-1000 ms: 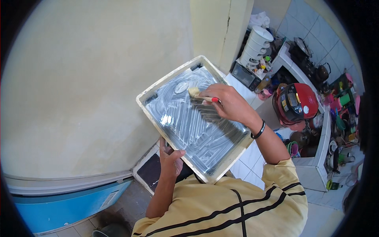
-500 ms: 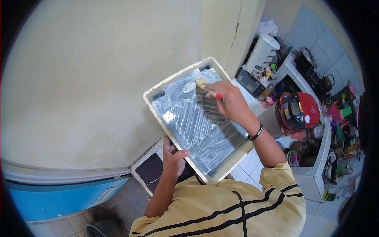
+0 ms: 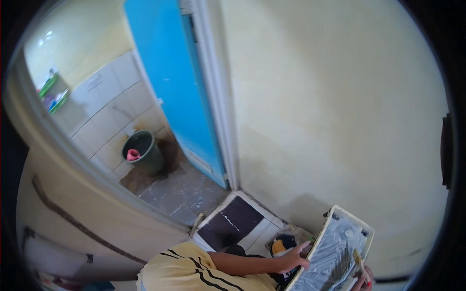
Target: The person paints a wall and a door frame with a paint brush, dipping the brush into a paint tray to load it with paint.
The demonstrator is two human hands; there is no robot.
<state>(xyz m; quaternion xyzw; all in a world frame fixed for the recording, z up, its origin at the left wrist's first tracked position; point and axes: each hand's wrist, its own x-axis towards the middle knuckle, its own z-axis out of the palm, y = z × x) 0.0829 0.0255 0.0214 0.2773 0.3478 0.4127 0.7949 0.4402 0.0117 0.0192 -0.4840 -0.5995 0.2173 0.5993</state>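
A shallow cream tray (image 3: 355, 217) lies tilted across the lower right of the head view, its lower end cut off by the picture's edge. Streaky whitish smears cover its shiny grey inside, and a small pale oval shows near the far end. My left hand (image 3: 292, 260) holds the tray by its left side, with the thumb over the rim. Over the tray's right side, my right hand (image 3: 360, 282) grips a brush (image 3: 357, 257) with pale bristles and a red mark on its handle. Part of the right hand is out of the picture.
A blue door (image 3: 172, 87) stands open left of a cream wall (image 3: 330, 97). Beyond the doorway are a dark green bucket (image 3: 151, 160) with a pink dipper (image 3: 133, 154) and a green shelf (image 3: 51, 92). A dark mat (image 3: 230, 220) lies before the threshold.
My view has swung left, so tray and hands now sit at the lower right and the kitchen counter is out of sight. Both hands keep their holds on tray and brush.
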